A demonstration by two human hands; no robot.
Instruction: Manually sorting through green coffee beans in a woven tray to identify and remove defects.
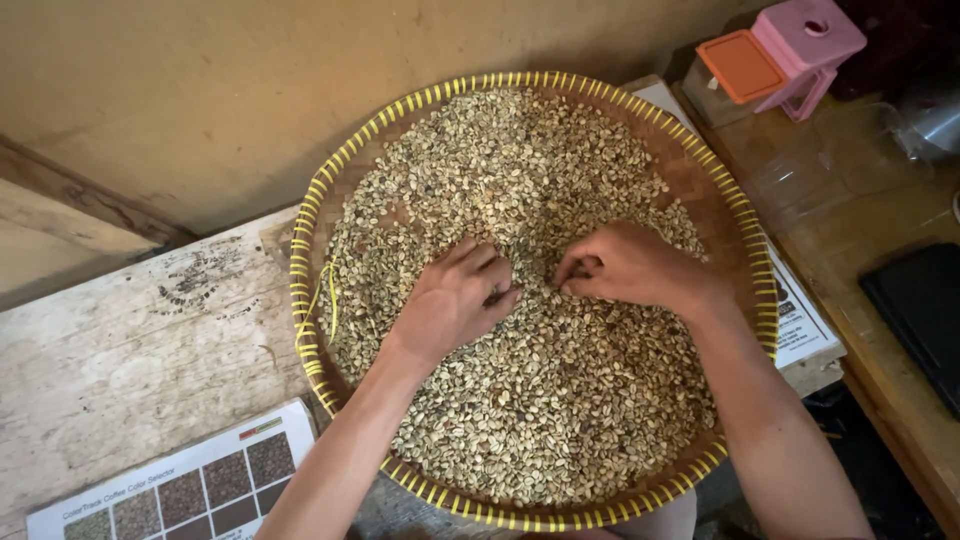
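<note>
both hands, left hand and right hand, fingers curled, pinching pale green beans mid-tray, round, no long axis

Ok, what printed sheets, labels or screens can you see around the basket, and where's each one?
Colour chart sheet: bottom left on the wooden table, white with a grid of brown and green swatches.
Printed paper: under the basket's right edge, white with dark print.
Dark flat slab: far right, black; cannot tell if it is a screen.

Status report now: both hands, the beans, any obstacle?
Left hand and right hand resting on pale beans. Round woven tray full. Nothing blocking.
</note>
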